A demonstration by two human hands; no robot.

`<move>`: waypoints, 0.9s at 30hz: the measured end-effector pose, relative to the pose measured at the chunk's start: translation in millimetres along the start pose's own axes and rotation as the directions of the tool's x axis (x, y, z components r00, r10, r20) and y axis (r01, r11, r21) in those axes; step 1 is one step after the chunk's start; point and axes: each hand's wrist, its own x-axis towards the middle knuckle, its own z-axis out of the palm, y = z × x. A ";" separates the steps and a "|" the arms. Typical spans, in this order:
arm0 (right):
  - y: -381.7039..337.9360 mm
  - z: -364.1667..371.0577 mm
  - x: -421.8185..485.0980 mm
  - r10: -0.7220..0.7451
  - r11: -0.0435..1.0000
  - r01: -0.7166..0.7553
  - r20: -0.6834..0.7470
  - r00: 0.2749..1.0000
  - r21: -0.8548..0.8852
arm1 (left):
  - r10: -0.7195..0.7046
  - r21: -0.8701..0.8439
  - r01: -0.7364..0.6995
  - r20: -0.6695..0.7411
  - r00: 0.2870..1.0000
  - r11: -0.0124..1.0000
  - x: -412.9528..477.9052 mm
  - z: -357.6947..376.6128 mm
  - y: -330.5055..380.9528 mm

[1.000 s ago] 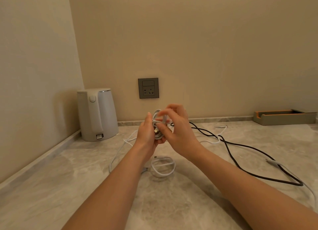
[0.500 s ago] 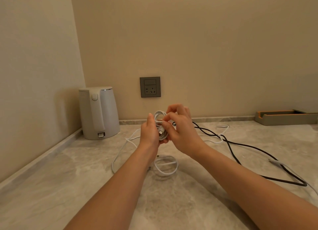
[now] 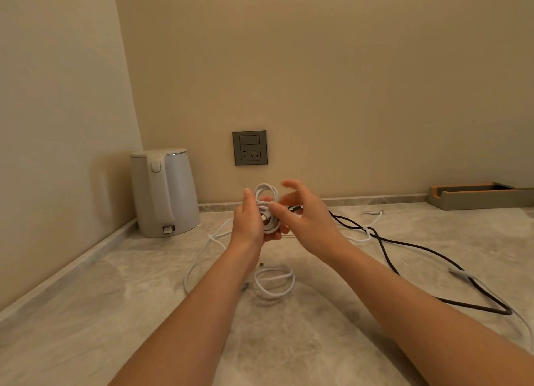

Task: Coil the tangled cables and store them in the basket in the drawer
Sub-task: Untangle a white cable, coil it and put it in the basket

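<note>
My left hand (image 3: 250, 222) grips a small coil of white cable (image 3: 267, 196) held above the marble counter. My right hand (image 3: 306, 215) is right beside the coil with its fingers spread and blurred; its thumb lies against the wound strands. Below the hands another white cable (image 3: 274, 281) lies in a loose loop on the counter. A long black cable (image 3: 410, 245) snakes across the right side, crossed by more white cable (image 3: 365, 234). No basket or drawer is in view.
A white electric kettle (image 3: 164, 192) stands in the left corner. A grey wall socket (image 3: 250, 148) sits behind the hands. A flat grey and orange tray (image 3: 479, 195) rests at the back right against the wall. The marble counter (image 3: 115, 313) stretches toward me.
My right hand's fingers have opened out from pinching at the coil and spread away from it. The left hand keeps its hold on the coil.
</note>
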 end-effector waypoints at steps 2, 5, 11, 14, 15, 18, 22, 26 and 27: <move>1.5 -2.6 0.4 0.012 1.000 -0.013 0.053 0.999 0.026 | 0.003 0.128 -0.003 -0.001 1.000 0.992 -1.7 -0.7 1.1; 2.6 -5.4 1.4 0.011 0.999 -0.013 0.058 0.998 0.049 | 0.009 0.269 -0.007 -0.009 1.000 0.963 -4.7 -0.4 3.6; 1.1 -12.0 4.8 0.074 0.996 -0.074 0.000 0.997 0.046 | 0.083 0.397 -0.067 -0.022 0.996 0.915 -7.1 -1.2 10.3; -3.0 -16.9 6.5 0.107 0.992 -0.109 0.039 0.993 0.060 | 0.047 0.339 -0.034 -0.029 0.998 0.940 -13.5 -4.6 13.4; -5.8 -18.7 5.8 0.119 0.990 -0.123 0.059 0.991 0.064 | 0.036 0.323 -0.022 -0.037 0.999 0.946 -17.2 -6.3 14.8; -13.7 -23.7 -1.1 0.138 0.987 -0.145 0.103 0.985 0.070 | 0.021 0.306 -0.011 -0.029 0.999 0.952 -27.3 -11.4 19.8; -30.4 -43.8 -20.2 0.178 0.974 -0.199 0.171 0.969 0.112 | -0.020 0.308 0.003 0.053 0.998 0.951 -50.6 -14.0 31.4; -50.7 -71.2 -49.2 0.181 0.971 -0.214 0.263 0.948 0.102 | -0.050 0.335 -0.002 0.146 0.988 0.942 -84.8 -12.4 40.6; -54.3 -77.3 -57.6 0.181 0.971 -0.216 0.275 0.944 0.102 | -0.055 0.347 -0.006 0.164 0.985 0.938 -94.5 -10.9 41.8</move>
